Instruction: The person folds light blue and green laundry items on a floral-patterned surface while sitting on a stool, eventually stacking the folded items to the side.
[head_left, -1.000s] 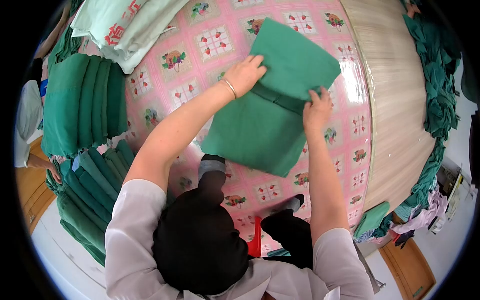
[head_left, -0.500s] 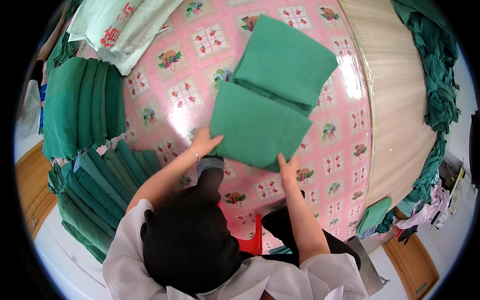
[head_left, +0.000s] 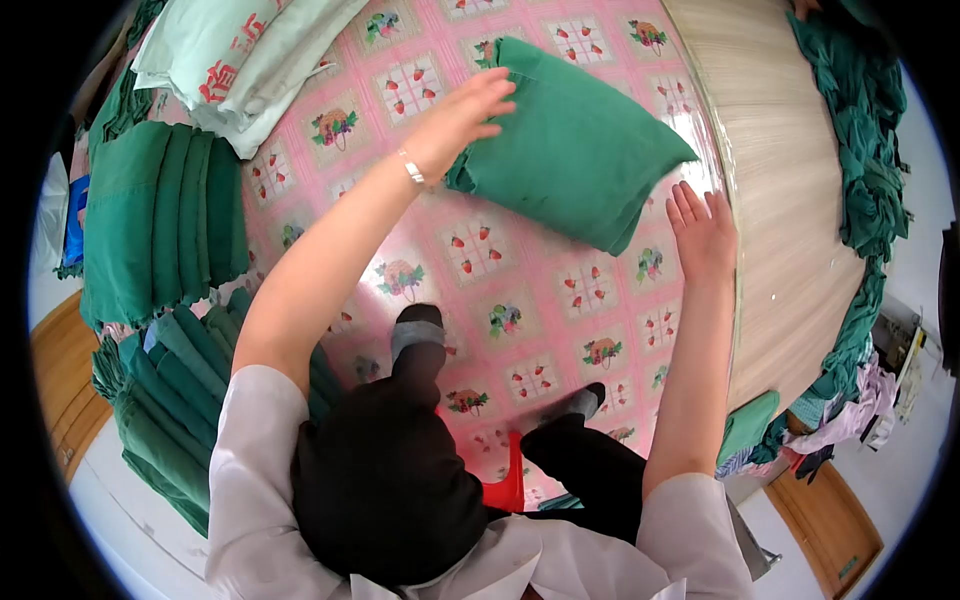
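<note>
A folded green cloth (head_left: 575, 150) lies on the pink patterned sheet as one thick bundle, its right corner raised to a point. My left hand (head_left: 458, 122) is at its left edge, fingers stretched out and apart, the fingertips over or against the cloth; whether they touch cannot be made out. To the right of the bundle, my right hand (head_left: 704, 232) is open with fingers extended, a little apart from the cloth's right corner. Neither hand grips anything.
Stacks of folded green cloths (head_left: 165, 220) stand at left, with more green cloths (head_left: 180, 370) below them. White sacks with red lettering (head_left: 235, 70) lie at upper left. A wooden board (head_left: 790, 200) borders the sheet at right, beyond it heaped green fabric (head_left: 865, 170). A red object (head_left: 508, 480) sits between my legs.
The nearer half of the cloth has been folded over onto the farther half. Both hands have let go and moved away from me, to either side of the bundle.
</note>
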